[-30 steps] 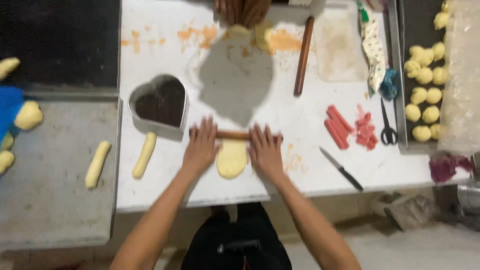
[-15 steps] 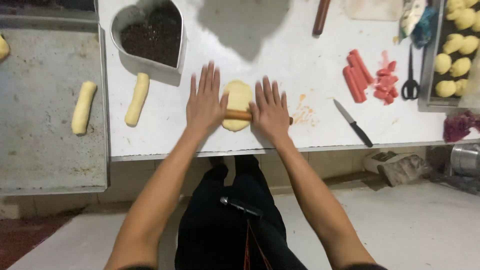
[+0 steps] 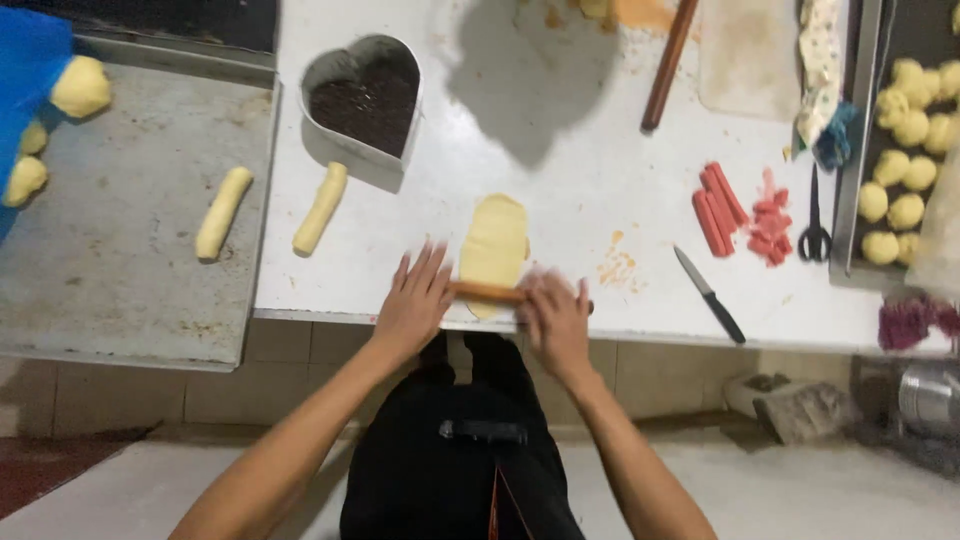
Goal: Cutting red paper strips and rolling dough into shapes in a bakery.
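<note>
Hands on a thin wooden rolling pin point(image 3: 487, 292) at the near edge of the white bench point(image 3: 560, 170). Left hand point(image 3: 414, 300): flat, fingers spread, palm pressing the pin's left end; no closed grip. Right hand point(image 3: 556, 318): blurred, lying open over the pin's right end, fingers extended. Pin: lying crosswise over the near end of a yellow dough sheet point(image 3: 494, 247), an elongated oval stretching away from the person. Dough logs: one point(image 3: 320, 208) on the bench left of the sheet, another point(image 3: 223, 212) on the grey metal tray point(image 3: 120, 290) further left, well apart from the hands. Heart-shaped tin point(image 3: 365, 98): behind the first log, filled with dark crumbs. Second, longer rolling pin point(image 3: 668, 64): far side of the bench, lying at a slant. Red sausage sticks point(image 3: 718, 207): right of the sheet, with cut red pieces point(image 3: 770, 222) just beside them. Knife point(image 3: 708, 294): black handle, near the front edge, right of the right hand. Scissors point(image 3: 814, 222): beside the red pieces. Dark tray point(image 3: 862, 150): at far right, holding yellow dough balls point(image 3: 900, 160). Blue-gloved hand point(image 3: 25, 90) of another person: top left, with dough lumps.
</note>
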